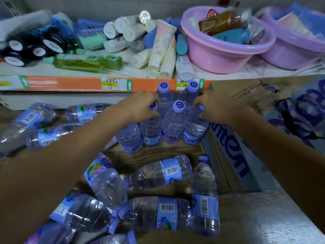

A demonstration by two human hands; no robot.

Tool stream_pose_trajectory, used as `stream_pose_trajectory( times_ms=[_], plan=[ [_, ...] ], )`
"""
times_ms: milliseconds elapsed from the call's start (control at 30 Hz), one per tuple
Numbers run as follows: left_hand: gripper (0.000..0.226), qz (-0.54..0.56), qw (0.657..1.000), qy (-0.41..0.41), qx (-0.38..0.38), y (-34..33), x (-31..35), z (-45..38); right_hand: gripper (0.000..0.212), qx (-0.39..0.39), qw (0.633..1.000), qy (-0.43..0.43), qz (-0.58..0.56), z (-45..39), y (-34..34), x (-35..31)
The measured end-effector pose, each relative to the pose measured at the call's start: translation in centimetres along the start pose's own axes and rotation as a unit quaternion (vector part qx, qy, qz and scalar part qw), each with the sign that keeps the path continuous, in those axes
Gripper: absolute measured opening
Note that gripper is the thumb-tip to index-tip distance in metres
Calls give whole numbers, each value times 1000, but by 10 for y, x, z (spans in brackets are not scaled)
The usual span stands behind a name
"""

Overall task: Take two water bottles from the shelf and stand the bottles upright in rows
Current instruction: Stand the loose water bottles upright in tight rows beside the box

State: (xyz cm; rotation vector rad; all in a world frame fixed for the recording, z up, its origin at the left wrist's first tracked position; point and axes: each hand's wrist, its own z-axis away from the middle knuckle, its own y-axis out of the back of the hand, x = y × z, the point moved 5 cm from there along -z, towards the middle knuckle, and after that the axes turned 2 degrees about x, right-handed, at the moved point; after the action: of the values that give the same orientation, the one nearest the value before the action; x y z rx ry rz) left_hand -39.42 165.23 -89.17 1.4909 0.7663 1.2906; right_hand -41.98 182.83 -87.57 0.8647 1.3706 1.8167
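Observation:
Clear water bottles with purple caps and blue labels stand upright on the wooden shelf (158,152). My left hand (143,104) grips the neck of one upright bottle (150,129) at the left of the front row. My right hand (213,107) grips the neck of another upright bottle (193,131) at the right of that row. A third bottle (173,123) stands between them. Two more bottles (164,95) stand behind, under the orange shelf edge. One bottle (129,138) leans at my left wrist.
Several bottles (158,171) lie on their sides in front and to the left. A cardboard box (246,138) flanks the row on the right. The upper shelf holds tubes (161,48), dark jars (35,46) and pink basins (226,50).

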Motion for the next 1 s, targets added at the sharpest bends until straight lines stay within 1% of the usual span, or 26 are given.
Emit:
stream_pose_trajectory(
  times_ms=[133,200,267,333,367,433,500,533,600,667,700,767,833,900,1000],
  plan=[
    [35,39,999,7,-21,-2,-5,6,31,-36,999,-14,1,5,-3,-6],
    [40,59,998,0,-31,-2,-7,13,31,-32,999,-23,5,7,-1,-12],
    [50,106,994,4,-30,4,-14,23,34,14,999,-39,4,8,11,-16],
    [55,167,985,45,2,18,-30,37,35,85,995,-51,-26,7,31,-21],
    [53,191,979,71,23,26,-41,44,35,122,990,-48,-49,6,42,-27],
    [45,206,969,126,58,38,-69,59,36,179,979,-16,-95,4,61,-47],
    [41,173,966,177,68,38,-95,72,35,203,971,52,-114,2,72,-80],
    [39,148,968,195,61,32,-104,78,34,200,969,86,-114,1,73,-98],
    [37,117,969,217,34,14,-113,85,34,166,971,137,-101,-6,64,-132],
    [36,96,969,227,6,-7,-119,91,35,120,975,168,-84,-16,50,-160],
    [36,74,967,245,-8,-16,-125,94,36,97,976,177,-76,-20,43,-171],
    [36,13,954,297,-42,-34,-142,106,43,59,979,187,-55,-25,28,-185],
    [36,-17,937,340,-81,-51,-157,122,47,51,980,186,-41,-27,18,-190],
    [34,-15,921,377,-93,-64,-168,138,44,56,981,179,-45,-28,13,-191],
    [32,-12,915,394,-84,-72,-173,147,42,64,982,168,-60,-30,13,-190]
  ],
)
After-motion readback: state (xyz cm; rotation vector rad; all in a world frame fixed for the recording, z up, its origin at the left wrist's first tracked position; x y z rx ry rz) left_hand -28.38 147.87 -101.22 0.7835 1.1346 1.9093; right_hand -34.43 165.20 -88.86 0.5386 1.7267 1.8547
